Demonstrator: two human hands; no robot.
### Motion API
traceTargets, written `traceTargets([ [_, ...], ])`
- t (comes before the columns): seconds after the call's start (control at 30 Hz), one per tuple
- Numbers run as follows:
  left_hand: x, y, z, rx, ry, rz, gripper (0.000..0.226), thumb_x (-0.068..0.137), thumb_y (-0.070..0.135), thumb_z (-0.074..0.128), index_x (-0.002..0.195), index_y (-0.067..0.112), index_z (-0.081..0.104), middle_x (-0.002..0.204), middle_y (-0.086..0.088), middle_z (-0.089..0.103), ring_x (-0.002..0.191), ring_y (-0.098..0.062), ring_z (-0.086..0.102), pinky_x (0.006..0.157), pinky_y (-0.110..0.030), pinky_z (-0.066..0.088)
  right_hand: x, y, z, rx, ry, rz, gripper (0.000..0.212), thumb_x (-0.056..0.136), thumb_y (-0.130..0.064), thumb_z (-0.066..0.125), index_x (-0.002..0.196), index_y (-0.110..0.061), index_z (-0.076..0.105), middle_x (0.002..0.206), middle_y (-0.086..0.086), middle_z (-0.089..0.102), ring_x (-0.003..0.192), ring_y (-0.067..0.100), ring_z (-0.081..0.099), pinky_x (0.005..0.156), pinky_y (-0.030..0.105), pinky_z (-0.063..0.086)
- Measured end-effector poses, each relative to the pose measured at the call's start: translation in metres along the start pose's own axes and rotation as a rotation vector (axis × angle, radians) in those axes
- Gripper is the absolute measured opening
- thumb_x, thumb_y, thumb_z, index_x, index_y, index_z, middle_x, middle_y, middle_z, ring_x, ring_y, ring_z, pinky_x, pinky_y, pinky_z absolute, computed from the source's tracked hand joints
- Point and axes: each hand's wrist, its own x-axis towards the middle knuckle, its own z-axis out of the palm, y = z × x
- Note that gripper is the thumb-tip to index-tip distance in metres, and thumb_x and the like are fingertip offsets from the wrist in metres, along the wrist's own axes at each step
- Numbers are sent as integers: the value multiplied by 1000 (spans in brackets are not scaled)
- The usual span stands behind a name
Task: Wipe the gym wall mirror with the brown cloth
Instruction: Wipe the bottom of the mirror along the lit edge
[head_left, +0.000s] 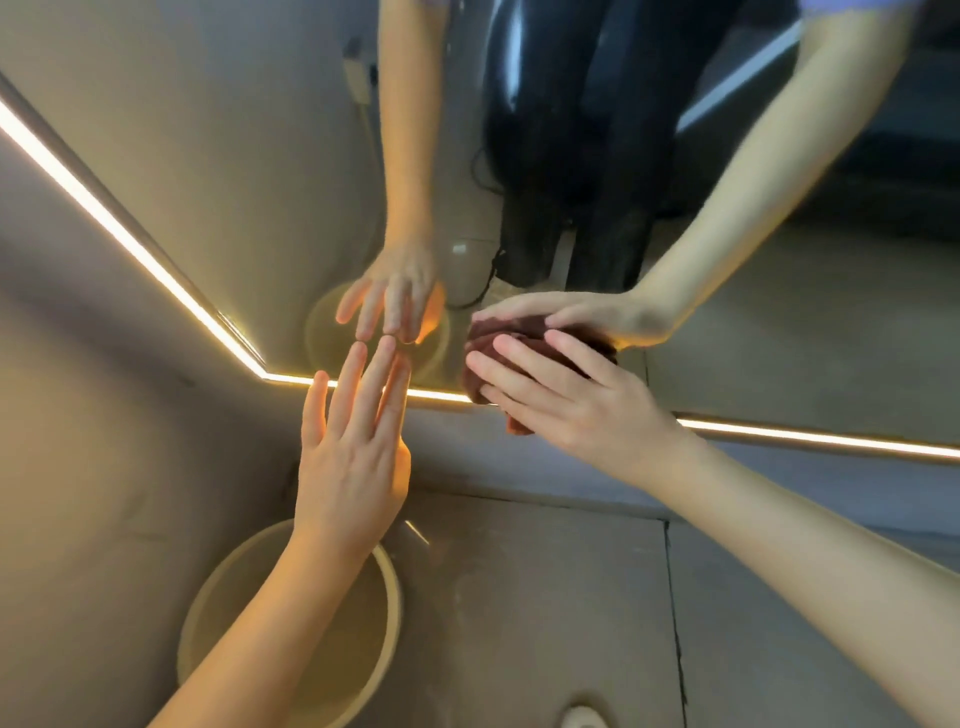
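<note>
A right hand (582, 400) presses its flat, spread fingers on the bunched brown cloth (519, 423) at the mirror's (260, 182) lit lower edge. The left hand (353, 462), fingers straight and holding nothing, touches the glass beside it.

Mirror (234, 156): glossy, smooth glass. Brown cloth (519, 425): soft, crumpled fabric. Floor (545, 597), 6 o'clock: matt grey, scuffed.

Dim, soft blur, warm strip-light (130, 244) glow
</note>
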Motion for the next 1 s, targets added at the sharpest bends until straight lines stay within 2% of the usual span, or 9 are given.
traceTargets([
  [0.1,3,0,2,32,10,138,62,89,10,42,150,4,28,162,-9,15,148,-33,18,120,-52,10,-19,6,-11,89,48,118,29,104,-13,45,130,-16,59,144,4,45,130,21,43,108,35,37],
  [0.23,10,-2,-1,63,13,228,60,91,14,36,149,4,30,163,-7,7,147,-33,17,121,-49,6,-8,-4,-4,193,72,139,18,96,-13,61,113,-14,68,130,5,62,123,20,49,102,33,43],
  [0.37,18,-9,-3,119,52,309,61,91,15,37,150,5,30,167,-4,-4,148,-32,13,122,-48,5,-8,-11,-2,282,96,234,21,96,-10,61,117,-10,61,135,9,49,126,22,48,109,37,40],
  [0.53,21,-10,1,145,82,365,60,93,15,37,151,4,26,167,-8,2,147,-36,15,124,-48,3,-23,-18,-11,134,78,306,24,98,-11,60,121,-15,65,131,2,65,124,21,51,105,36,41],
  [0.67,26,-7,-2,118,117,417,59,89,9,44,147,2,35,160,-8,14,145,-35,18,122,-47,8,-17,-36,-13,72,161,627,18,97,-18,62,115,-22,62,128,-1,57,110,19,51,90,33,46],
  [0.77,31,-5,-3,117,125,436,59,89,10,41,147,2,34,160,-8,15,145,-34,17,122,-47,9,-6,-55,-18,135,199,1000,31,88,-9,67,114,-22,56,124,4,44,109,24,48,79,35,54],
  [0.87,35,-5,-2,139,122,455,61,90,10,45,149,3,33,160,-10,21,146,-35,18,122,-47,8,17,-75,-18,234,241,1314,41,79,-4,74,110,-20,52,122,8,39,107,29,45,84,32,47],
  [0.93,35,-9,-1,147,109,477,63,91,13,48,150,4,29,160,-11,23,146,-35,18,123,-47,5,35,-92,-14,315,241,1415,46,75,-3,78,109,-19,51,122,8,38,107,29,44,85,30,45],
  [1.0,36,-14,-1,152,105,502,62,92,16,46,151,4,28,162,-11,19,150,-34,12,124,-47,2,40,-103,-11,355,186,1407,49,73,-4,80,109,-19,51,122,8,39,107,30,43,83,29,45],
])
